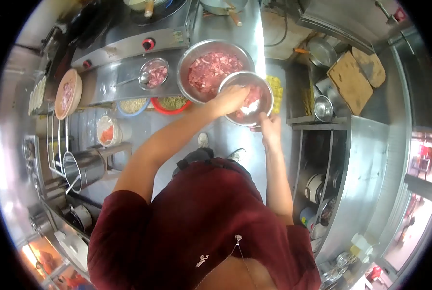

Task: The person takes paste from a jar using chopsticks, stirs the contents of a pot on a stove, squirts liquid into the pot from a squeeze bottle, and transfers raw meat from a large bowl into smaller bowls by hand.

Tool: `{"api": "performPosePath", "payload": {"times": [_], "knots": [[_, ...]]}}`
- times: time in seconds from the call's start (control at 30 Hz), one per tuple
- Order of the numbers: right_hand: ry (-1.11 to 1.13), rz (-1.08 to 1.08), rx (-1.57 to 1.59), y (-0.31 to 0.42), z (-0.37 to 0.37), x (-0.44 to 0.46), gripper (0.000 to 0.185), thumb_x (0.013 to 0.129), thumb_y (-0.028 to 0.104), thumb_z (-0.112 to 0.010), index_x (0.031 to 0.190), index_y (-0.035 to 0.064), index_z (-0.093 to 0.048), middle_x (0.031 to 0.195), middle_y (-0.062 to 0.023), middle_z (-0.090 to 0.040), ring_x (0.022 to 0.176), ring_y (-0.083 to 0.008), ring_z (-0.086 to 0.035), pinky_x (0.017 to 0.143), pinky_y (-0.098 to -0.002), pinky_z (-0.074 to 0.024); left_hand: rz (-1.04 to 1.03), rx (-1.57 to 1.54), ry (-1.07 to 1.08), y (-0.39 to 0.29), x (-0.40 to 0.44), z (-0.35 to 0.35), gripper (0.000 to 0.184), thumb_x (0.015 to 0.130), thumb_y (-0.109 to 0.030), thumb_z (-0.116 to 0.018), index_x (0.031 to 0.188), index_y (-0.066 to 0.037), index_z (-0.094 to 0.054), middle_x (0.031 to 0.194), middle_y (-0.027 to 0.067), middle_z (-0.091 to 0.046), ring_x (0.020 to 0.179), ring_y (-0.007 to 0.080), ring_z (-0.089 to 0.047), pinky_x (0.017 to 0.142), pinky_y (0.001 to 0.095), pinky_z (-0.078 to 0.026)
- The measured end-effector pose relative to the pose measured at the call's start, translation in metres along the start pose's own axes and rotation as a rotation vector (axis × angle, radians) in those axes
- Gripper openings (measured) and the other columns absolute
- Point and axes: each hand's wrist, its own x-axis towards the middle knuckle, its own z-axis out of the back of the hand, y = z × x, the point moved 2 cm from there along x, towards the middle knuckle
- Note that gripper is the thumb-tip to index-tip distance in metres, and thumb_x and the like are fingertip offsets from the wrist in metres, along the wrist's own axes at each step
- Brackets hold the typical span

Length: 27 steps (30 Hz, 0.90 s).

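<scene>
Sliced raw meat (252, 95) lies in the smaller steel bowl (270, 104), which is tilted beside the large steel bowl and overlaps its rim. My left hand (233, 99) reaches over the near left rim into the smaller bowl, its fingers pressed together at the meat; the fingertips are partly hidden. At the lower right rim, my right hand (270, 126) grips the smaller bowl. The large steel bowl (183, 72) stands on the metal counter, with a heap of raw meat (212, 70) in it.
A strainer (154, 74) with meat is on the counter, left of the large bowl. Further left stands a beige basin (61, 96) of meat. Blue (132, 106) and red basins (171, 104) sit lower down. A stove (129, 46) is behind; cutting boards (351, 82) are at right.
</scene>
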Motion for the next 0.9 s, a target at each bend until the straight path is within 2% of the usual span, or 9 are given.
{"api": "performPosePath", "payload": {"times": [0.17, 0.27, 0.43, 0.53, 0.6, 0.67, 0.77, 0.87, 0.9], "knots": [[0.127, 0.034, -0.033, -0.002, -0.012, 0.013, 0.019, 0.079, 0.007, -0.046, 0.083, -0.0092, -0.054, 0.067, -0.0109, -0.057, 0.049, -0.0149, -0.055, 0.042, -0.025, -0.0495, 0.155, 0.015, -0.093, 0.007, -0.008, 0.028, 0.043, 0.073, -0.008, -0.056, 0.114, -0.002, -0.046, 0.09, 0.0246, -0.057, 0.087, 0.0379, -0.056, 0.075, 0.0449, -0.045], [0.176, 0.015, -0.014, -0.006, -0.023, 0.016, 0.019, 0.079, 0.007, -0.046, 0.084, -0.0096, -0.054, 0.067, -0.0099, -0.057, 0.049, -0.0145, -0.055, 0.042, -0.0245, -0.049, -0.185, -0.129, -0.247, 0.012, -0.031, 0.04, 0.047, 0.071, -0.007, -0.058, 0.117, -0.005, -0.045, 0.094, 0.0222, -0.055, 0.089, 0.0358, -0.055, 0.077, 0.0416, -0.045], [0.215, -0.024, -0.128, 0.0, -0.053, 0.01, 0.023, 0.078, 0.009, -0.045, 0.09, -0.0086, -0.053, 0.079, -0.012, -0.058, 0.062, -0.0181, -0.058, 0.049, -0.0273, -0.0517, -0.051, -0.022, -0.358, 0.046, -0.047, 0.048, 0.024, 0.072, -0.003, -0.056, 0.096, -0.004, -0.058, 0.087, 0.0142, -0.057, 0.082, 0.0284, -0.058, 0.071, 0.0344, -0.046], [0.198, 0.032, -0.092, 0.008, -0.079, 0.002, 0.019, 0.078, 0.008, -0.046, 0.087, -0.0074, -0.053, 0.075, -0.0107, -0.058, 0.06, -0.0169, -0.058, 0.049, -0.0274, -0.051, 0.039, -0.125, -0.345, 0.052, -0.063, 0.079, 0.021, 0.073, -0.003, -0.056, 0.094, -0.004, -0.059, 0.083, 0.0143, -0.058, 0.077, 0.0303, -0.059, 0.068, 0.0361, -0.047], [0.171, 0.049, -0.048, 0.006, -0.103, -0.001, 0.017, 0.079, 0.008, -0.047, 0.084, -0.0069, -0.055, 0.07, -0.0094, -0.059, 0.055, -0.0139, -0.057, 0.047, -0.0261, -0.0501, -0.096, -0.041, -0.33, 0.088, -0.067, 0.048, 0.013, 0.076, -0.007, -0.054, 0.088, -0.004, -0.058, 0.083, 0.0142, -0.059, 0.074, 0.0289, -0.06, 0.066, 0.0382, -0.047], [0.154, 0.122, -0.285, -0.019, -0.127, 0.002, 0.021, 0.078, 0.008, -0.047, 0.09, -0.0084, -0.055, 0.074, -0.0113, -0.06, 0.061, -0.0158, -0.059, 0.049, -0.0281, -0.0516, 0.053, -0.002, -0.091, 0.1, -0.074, 0.049, 0.012, 0.076, -0.007, -0.053, 0.088, -0.004, -0.057, 0.087, 0.0149, -0.058, 0.077, 0.0302, -0.06, 0.067, 0.039, -0.047], [0.169, 0.004, -0.085, -0.018, -0.167, -0.019, 0.023, 0.078, 0.007, -0.046, 0.091, -0.0091, -0.054, 0.078, -0.0123, -0.06, 0.062, -0.0173, -0.059, 0.05, -0.0284, -0.0523, -0.019, -0.154, -0.299, 0.113, -0.091, 0.092, 0.019, 0.077, -0.008, -0.054, 0.096, -0.008, -0.059, 0.091, 0.0137, -0.056, 0.079, 0.03, -0.059, 0.069, 0.0399, -0.048], [0.19, -0.057, -0.15, -0.037, -0.195, -0.026, 0.022, 0.079, 0.006, -0.045, 0.092, -0.0091, -0.054, 0.084, -0.0143, -0.06, 0.064, -0.0191, -0.06, 0.05, -0.0275, -0.0527, -0.011, 0.077, -0.071, 0.155, -0.111, 0.09, 0.021, 0.078, -0.009, -0.054, 0.097, -0.01, -0.06, 0.094, 0.0119, -0.056, 0.08, 0.0291, -0.06, 0.068, 0.0398, -0.048], [0.195, -0.093, -0.148, -0.038, -0.207, -0.032, 0.022, 0.079, 0.006, -0.045, 0.092, -0.0094, -0.054, 0.084, -0.0147, -0.061, 0.064, -0.0194, -0.06, 0.05, -0.0276, -0.0526, -0.075, 0.092, -0.153, 0.16, -0.117, 0.095, 0.017, 0.079, -0.011, -0.055, 0.095, -0.008, -0.061, 0.092, 0.0117, -0.058, 0.08, 0.0284, -0.06, 0.068, 0.0386, -0.048]]}}
